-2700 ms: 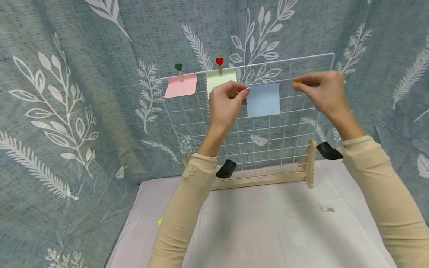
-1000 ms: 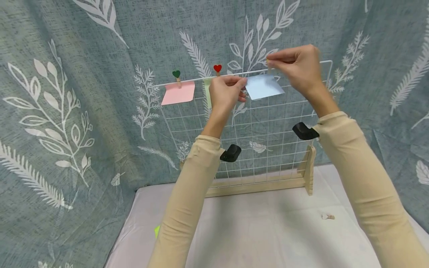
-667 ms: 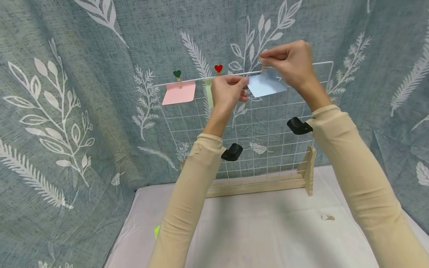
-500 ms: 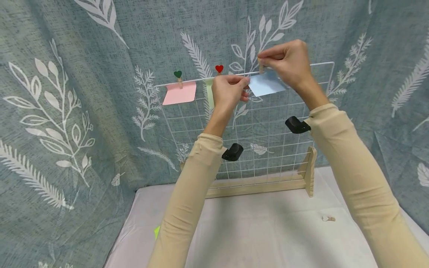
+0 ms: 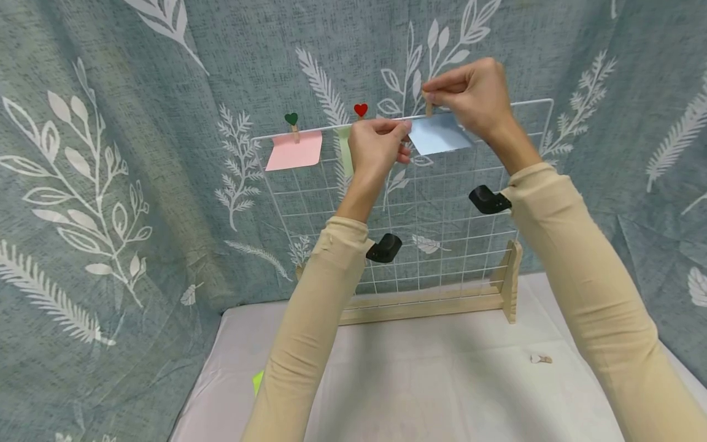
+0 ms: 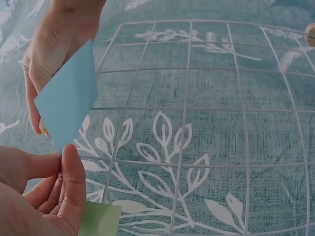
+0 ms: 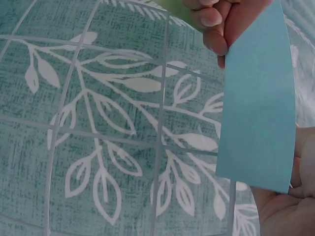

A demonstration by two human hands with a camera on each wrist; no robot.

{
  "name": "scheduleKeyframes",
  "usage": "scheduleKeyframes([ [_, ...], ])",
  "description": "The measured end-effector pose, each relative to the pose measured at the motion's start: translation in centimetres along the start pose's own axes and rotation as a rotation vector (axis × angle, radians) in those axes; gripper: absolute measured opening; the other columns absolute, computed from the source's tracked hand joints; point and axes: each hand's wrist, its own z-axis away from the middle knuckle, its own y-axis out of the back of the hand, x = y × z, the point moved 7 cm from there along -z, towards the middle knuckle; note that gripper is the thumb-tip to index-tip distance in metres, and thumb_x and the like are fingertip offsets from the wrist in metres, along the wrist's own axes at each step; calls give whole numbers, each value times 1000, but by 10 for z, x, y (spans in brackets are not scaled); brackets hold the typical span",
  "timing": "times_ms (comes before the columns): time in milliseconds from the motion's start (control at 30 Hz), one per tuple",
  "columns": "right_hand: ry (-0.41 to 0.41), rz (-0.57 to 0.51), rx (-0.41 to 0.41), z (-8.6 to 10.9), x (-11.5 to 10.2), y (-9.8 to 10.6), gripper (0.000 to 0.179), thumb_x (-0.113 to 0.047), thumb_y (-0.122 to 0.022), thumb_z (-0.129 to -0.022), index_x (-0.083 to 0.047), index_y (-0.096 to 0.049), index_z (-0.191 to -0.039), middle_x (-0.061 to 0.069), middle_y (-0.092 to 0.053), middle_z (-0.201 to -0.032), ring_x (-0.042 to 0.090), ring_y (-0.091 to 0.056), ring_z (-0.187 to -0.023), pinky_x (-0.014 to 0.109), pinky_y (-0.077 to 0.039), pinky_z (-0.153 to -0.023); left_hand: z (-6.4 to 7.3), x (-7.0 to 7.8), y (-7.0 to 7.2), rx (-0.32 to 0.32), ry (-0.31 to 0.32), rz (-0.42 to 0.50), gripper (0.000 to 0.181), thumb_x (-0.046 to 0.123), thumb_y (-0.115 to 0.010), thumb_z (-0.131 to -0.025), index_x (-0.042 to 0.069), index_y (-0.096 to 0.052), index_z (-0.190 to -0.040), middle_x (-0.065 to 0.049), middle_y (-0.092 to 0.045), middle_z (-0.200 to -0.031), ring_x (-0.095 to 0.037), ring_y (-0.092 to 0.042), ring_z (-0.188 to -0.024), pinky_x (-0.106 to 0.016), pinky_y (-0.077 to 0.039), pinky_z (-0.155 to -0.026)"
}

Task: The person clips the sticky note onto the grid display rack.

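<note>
Blue paper (image 5: 440,134), upper part of the frame, right of centre, lying along the white top rail (image 5: 531,102). Your left grip (image 5: 372,147) has thumb and finger closed on its upper left corner. Your right grip (image 5: 472,98), fingertips together, pinches a wooden clip (image 5: 429,108) from above; whether the clip bites rail and paper together, you can't tell from here.

Key relation, as I judge it: clip's long axis close to upright, crossing the rail; paper's longer side runs left to right beneath it. Paper lies below your right grip, just right of your left. Left is nearer, touching the corner; the clip meets the top edge short of its middle.

Pink paper (image 5: 294,151) hangs upper left; spare white-heart clip (image 5: 541,359) on the surface (image 5: 403,383), lower right
</note>
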Motion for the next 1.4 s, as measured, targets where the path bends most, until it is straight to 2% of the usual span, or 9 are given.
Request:
scheduleKeyframes([
  [133,-26,28,-20,2,3,-1,16,-9,-76,-87,1,-76,-100,15,-72,-101,0,-71,-82,18,-58,-77,0,0,-1,8,-13,12,17,9,-70,-91,-7,-74,-97,-12,-68,-74,-11,-58,-47,-28,-58,-51],
  [233,-40,33,-34,3,6,-2,18,-11,-74,-89,0,-75,-103,15,-72,-103,2,-71,-82,20,-58,-79,2,1,-1,11,-47,10,18,8,-69,-92,-8,-73,-99,-16,-69,-78,-10,-58,-47,-27,-58,-50],
  [467,-46,-6,-49,4,8,-2,19,-11,-72,-90,1,-75,-104,16,-72,-104,0,-70,-77,21,-58,-78,5,1,-3,32,-118,-6,18,9,-68,-92,-7,-73,-100,-20,-70,-80,-9,-58,-47,-27,-57,-50],
  [700,-57,-80,-38,6,10,1,21,-13,-75,-88,1,-75,-104,10,-74,-100,0,-69,-78,17,-55,-73,5,4,-4,52,-152,-20,17,9,-68,-93,-6,-74,-98,-18,-70,-77,-10,-58,-47,-25,-57,-50],
  [900,-22,-30,-37,13,10,2,28,-25,-74,-89,-5,-75,-109,7,-73,-108,2,-69,-88,19,-53,-79,8,4,-4,82,-190,-42,16,9,-70,-91,-4,-75,-98,-15,-71,-78,-13,-61,-49,-26,-58,-50],
  [1067,-5,-33,-13,17,11,5,28,-23,-71,-92,-4,-73,-113,8,-72,-113,4,-68,-92,22,-54,-86,10,1,-2,112,-175,-91,21,9,-77,-86,-4,-75,-102,-14,-73,-83,-18,-66,-52,-25,-58,-51],
  [1167,12,-53,42,20,14,12,26,-19,-70,-93,-2,-73,-112,8,-72,-112,0,-66,-86,19,-54,-83,13,-2,0,113,-163,-116,24,8,-78,-84,-3,-74,-105,-14,-74,-85,-20,-67,-55,-25,-58,-53],
  [1267,57,-98,91,25,16,21,22,-14,-68,-94,0,-74,-110,9,-73,-108,-1,-66,-82,18,-54,-82,17,-4,0,104,-157,-110,23,7,-78,-84,-4,-74,-104,-15,-74,-84,-21,-67,-55,-26,-58,-55],
  [1400,88,-299,83,33,19,28,18,-9,-67,-93,3,-74,-104,9,-74,-100,8,-69,-82,19,-56,-80,22,-9,1,87,-139,-91,21,5,-77,-85,-5,-74,-103,-16,-73,-83,-21,-67,-55,-25,-58,-55],
])
